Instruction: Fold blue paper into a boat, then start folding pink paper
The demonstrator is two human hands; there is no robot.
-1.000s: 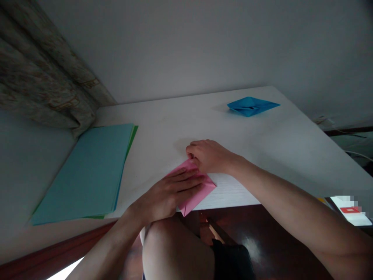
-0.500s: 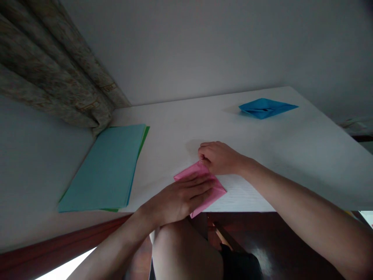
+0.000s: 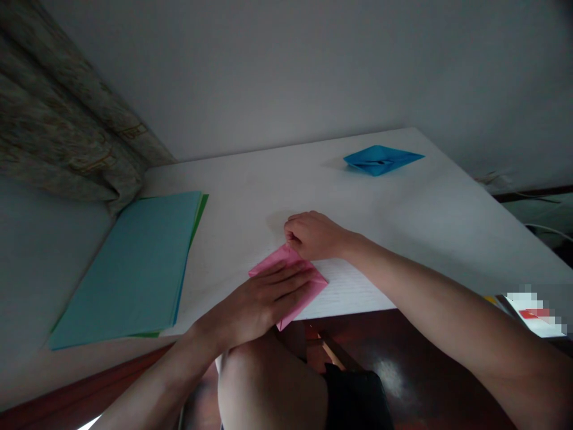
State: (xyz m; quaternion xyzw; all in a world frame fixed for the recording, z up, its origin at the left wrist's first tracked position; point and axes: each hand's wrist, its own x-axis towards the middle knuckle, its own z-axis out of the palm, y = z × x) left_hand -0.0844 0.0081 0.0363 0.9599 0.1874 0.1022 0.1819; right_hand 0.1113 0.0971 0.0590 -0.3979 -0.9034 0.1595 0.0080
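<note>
A folded pink paper [image 3: 308, 291] lies at the table's front edge, one corner reaching past it. Across its middle rests my left hand [image 3: 264, 298], open and flat with the fingers stretched out. My right hand [image 3: 313, 235] is closed at the paper's far corner, its curled fingers pressing on or gripping the fold there; the fingertips are partly hidden. A folded blue paper boat [image 3: 380, 159] sits apart from both hands at the back right.
A stack of light blue and green paper sheets [image 3: 134, 263] lies on the left of the white table [image 3: 250, 185]. A patterned curtain [image 3: 67, 131] hangs at the back left, beside the wall. My knee [image 3: 264, 376] is below the front edge.
The view has shifted right, so everything appears further left. Both hands keep nearly the same place on the pink paper.
</note>
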